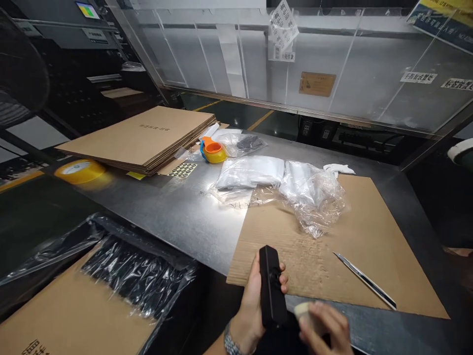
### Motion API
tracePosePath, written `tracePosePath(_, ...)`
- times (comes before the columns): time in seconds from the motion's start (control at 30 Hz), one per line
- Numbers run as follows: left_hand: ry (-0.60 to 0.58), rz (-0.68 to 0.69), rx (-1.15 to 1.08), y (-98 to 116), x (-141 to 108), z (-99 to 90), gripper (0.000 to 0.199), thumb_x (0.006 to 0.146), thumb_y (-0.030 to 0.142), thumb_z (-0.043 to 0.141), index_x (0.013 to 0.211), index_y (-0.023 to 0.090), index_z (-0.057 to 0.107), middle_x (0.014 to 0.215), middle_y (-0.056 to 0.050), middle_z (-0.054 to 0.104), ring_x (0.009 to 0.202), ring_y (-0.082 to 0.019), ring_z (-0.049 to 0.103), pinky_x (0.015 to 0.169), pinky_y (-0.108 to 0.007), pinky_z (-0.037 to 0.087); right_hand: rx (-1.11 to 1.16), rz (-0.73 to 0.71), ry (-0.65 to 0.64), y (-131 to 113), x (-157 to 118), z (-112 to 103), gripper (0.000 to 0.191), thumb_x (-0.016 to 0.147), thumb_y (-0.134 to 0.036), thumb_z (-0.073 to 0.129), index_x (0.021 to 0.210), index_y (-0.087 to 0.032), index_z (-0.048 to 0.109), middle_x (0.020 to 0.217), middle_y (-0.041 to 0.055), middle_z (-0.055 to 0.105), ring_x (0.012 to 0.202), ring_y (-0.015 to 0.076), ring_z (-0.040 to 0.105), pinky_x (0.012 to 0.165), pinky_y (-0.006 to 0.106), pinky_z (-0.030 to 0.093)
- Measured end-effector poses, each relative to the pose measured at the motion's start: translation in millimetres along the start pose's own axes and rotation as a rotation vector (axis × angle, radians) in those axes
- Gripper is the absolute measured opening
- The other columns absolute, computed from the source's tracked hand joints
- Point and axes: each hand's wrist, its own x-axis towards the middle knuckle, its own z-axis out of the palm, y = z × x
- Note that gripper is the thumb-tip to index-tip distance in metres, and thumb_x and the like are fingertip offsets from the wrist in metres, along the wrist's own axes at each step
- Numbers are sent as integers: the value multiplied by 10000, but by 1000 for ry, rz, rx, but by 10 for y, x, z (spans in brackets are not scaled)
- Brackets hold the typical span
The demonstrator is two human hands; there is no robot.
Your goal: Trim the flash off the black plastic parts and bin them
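My left hand (253,301) is wrapped around a long black box-shaped device (270,291), which has a round, lens-like part on its side. The device stands tilted over the near edge of the table. Just to its right, my right hand (327,325), somewhat blurred, pinches a small cream-coloured piece (302,309) that may be an eraser or sponge; its kind is unclear. Beyond both hands lies a flat cardboard sheet (354,276), with a slim silver-and-black utility knife or pen (365,281) on it.
Clear plastic bags with white sleeves (254,170) lie mid-table, near a white glove (338,169). An orange tape dispenser (213,149), stacked cardboard (148,133) and a yellow tape roll (80,171) are farther left. A black-lined bin (140,271) stands at lower left.
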Motion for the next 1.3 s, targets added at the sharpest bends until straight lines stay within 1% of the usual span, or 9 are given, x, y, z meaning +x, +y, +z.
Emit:
tracePosePath(0.1,-20,229,251,-19,-73,9,249,766,377,639,904,171,615,848,-49,631,708,-145,587,669,-244,472,-83,104,-83,407,143,8,407,844,-157,533,1231,-284,525,1117,81,557,1010,233,543,815,392,491)
tracePosePath(0.17,-43,336,402,-61,-116,-2,388,659,302,755,1002,188,615,1003,-59,639,938,-191,576,839,-270,424,-129,196,-170,653,241,67,409,875,-226,496,1282,-226,472,1126,117,540,1028,260,512,843,451,465)
tracePosePath(0.27,-108,360,602,-108,-145,-48,435,587,311,797,957,149,635,939,-65,650,919,-216,561,807,-285,410,-192,270,-234,852,352,164,360,894,-328,451,1208,-174,534,1042,146,571,982,296,500,805,517,455)
tracePosePath(0.4,-208,309,750,-105,-131,-127,336,617,341,770,829,128,620,707,-3,565,687,-131,488,625,-233,371,-70,310,-300,652,502,112,327,908,-307,430,1207,-214,523,1154,121,539,1079,274,479,880,486,425)
tracePosePath(0.53,-321,200,777,-103,-122,-169,346,650,308,751,913,133,609,855,-47,593,814,-169,507,737,-270,387,520,438,-525,247,702,-69,278,906,-298,450,1170,-245,520,1069,65,574,930,173,572,810,291,478)
tracePosePath(0.6,-381,152,769,-115,-129,-177,352,656,296,746,935,134,604,913,-68,598,879,-198,514,792,-300,387,648,514,-582,133,779,-116,241,887,-319,489,1108,-240,540,1005,50,594,872,163,578,765,265,479)
tracePosePath(0.73,-407,136,784,-123,-159,-181,318,659,295,738,900,142,597,881,-57,593,859,-190,513,774,-291,382,774,607,-630,104,839,-128,182,859,-359,531,978,-224,562,917,33,582,824,157,559,711,258,464)
tracePosePath(1.13,-426,88,832,-82,-206,-129,329,643,338,734,754,176,470,687,25,437,634,-106,381,572,-238,293,985,691,-551,117,781,-98,240,789,-416,617,757,-196,529,888,45,601,823,167,553,718,279,448)
tracePosePath(1.3,-377,82,835,-75,-232,-70,335,625,328,748,733,170,473,672,29,421,632,-104,372,571,-236,289,945,656,-548,128,754,-101,185,814,-378,593,896,-212,594,927,55,613,854,177,567,710,277,455)
